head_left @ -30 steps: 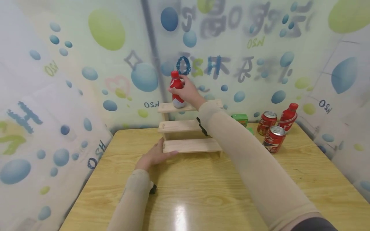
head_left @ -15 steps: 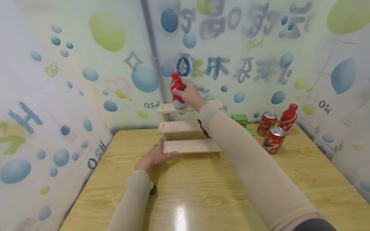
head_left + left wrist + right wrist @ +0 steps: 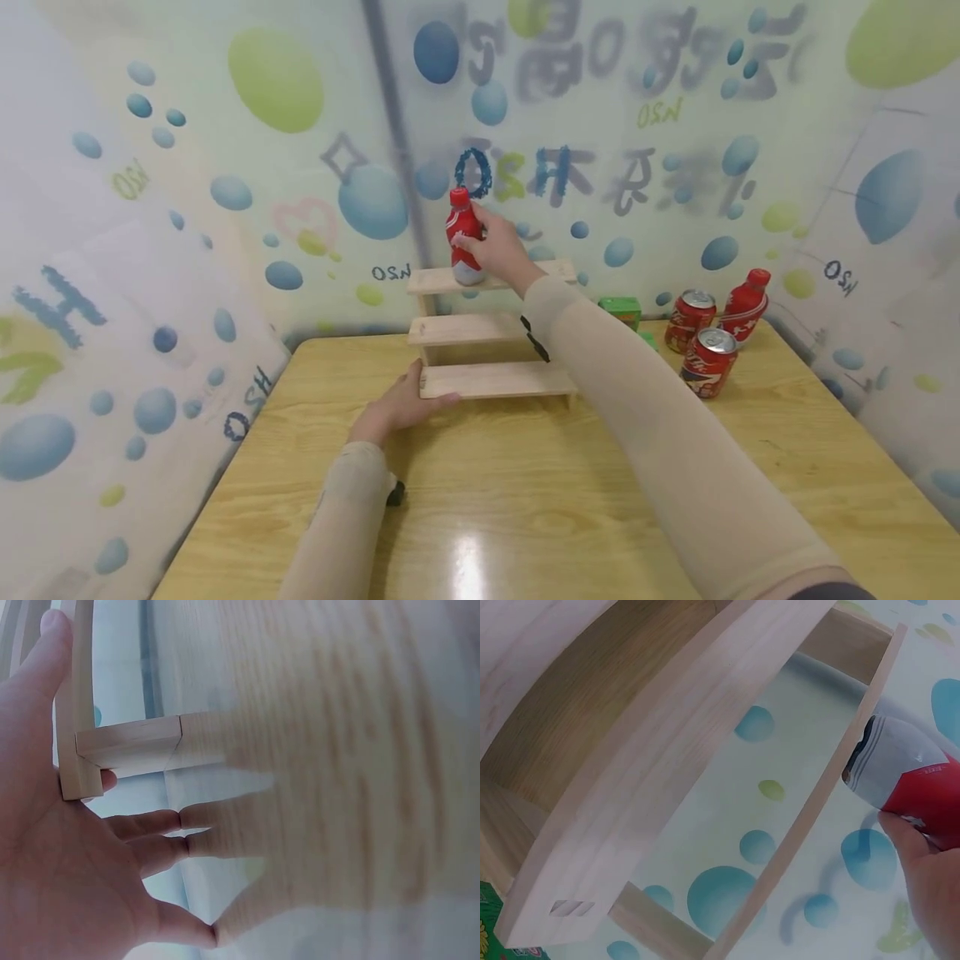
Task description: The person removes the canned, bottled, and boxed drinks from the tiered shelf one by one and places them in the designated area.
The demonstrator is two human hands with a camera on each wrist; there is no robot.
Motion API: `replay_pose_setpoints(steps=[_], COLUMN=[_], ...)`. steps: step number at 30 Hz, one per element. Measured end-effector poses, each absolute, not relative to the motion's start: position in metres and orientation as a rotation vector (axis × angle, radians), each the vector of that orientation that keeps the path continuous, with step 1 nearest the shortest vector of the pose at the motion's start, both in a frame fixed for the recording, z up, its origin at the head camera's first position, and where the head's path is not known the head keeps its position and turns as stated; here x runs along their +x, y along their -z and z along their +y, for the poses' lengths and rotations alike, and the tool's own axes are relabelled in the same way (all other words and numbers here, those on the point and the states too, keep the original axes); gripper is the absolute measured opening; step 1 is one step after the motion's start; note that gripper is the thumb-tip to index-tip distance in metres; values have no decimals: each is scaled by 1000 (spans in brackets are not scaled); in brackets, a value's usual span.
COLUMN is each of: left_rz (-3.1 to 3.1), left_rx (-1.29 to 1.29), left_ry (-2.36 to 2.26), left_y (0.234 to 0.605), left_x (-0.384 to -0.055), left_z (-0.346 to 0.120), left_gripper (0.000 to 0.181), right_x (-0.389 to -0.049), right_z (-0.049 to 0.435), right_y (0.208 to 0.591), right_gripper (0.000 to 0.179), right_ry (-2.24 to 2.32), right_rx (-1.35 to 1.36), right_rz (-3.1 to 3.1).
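A red soda bottle with a red cap and a pale base stands upright near the left end of the top board of a three-tier wooden shelf. My right hand grips it from the right, its thumb across the front of the label. The right wrist view shows the bottle's base right at the top board's edge. At the shelf's lower left corner, my left hand holds the bottom tier. Its thumb lies over the board, and its other fingers spread past the end, with tips touching the table.
On the table to the right stand two red soda cans and another red bottle. Green boxes stand beside the shelf, partly behind the right sleeve. A wall covering printed with blue and green ovals runs behind the table.
The bottle has shifted slightly to the right along the top board, with my right hand gripping it. That hand's thumb reaches less far across the bottle. My left hand stays at the shelf.
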State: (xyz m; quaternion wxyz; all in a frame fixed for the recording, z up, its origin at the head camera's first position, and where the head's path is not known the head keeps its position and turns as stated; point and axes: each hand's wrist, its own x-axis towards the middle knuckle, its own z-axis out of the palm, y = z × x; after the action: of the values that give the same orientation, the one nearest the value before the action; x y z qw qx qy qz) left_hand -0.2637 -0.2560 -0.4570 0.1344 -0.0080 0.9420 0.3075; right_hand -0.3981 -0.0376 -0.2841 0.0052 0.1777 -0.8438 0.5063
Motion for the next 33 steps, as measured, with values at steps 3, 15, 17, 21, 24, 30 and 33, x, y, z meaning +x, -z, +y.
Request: replay_pose_setpoints(steps=[3,15,17,21,24,30,33], left_rz=[2728,2745,2746,2749,2746,2742,2745], left_rx=[-36,3,1,14,9,3,1], left_ry=[-876,-927,-934,-920,-903,-887,-897], left_y=[458,458,457,458,458,458,456], left_x=[-264,-259,-258,-260,-263,-263,-262], left_z=[-258,-263,-262,-261,-259,-257,-256], left_gripper=[131,126,126,126,128,128,127], right_x=[-396,-391,-390,-388,-388,-389,-389], right_z=[-35,-24,-20,-10,-2,15,25], right_y=[284,285,285,284,284,284,285], right_gripper=[80,81,81,81,82,83,83], right_ry=[-1576,-1565,-1565,-1543,-1530,-1545,-1547], right_rx=[548,566,552,499,466,424,415], right_rz=[-2647,-2644,-2634,-2646,-2653,-2670,-2671])
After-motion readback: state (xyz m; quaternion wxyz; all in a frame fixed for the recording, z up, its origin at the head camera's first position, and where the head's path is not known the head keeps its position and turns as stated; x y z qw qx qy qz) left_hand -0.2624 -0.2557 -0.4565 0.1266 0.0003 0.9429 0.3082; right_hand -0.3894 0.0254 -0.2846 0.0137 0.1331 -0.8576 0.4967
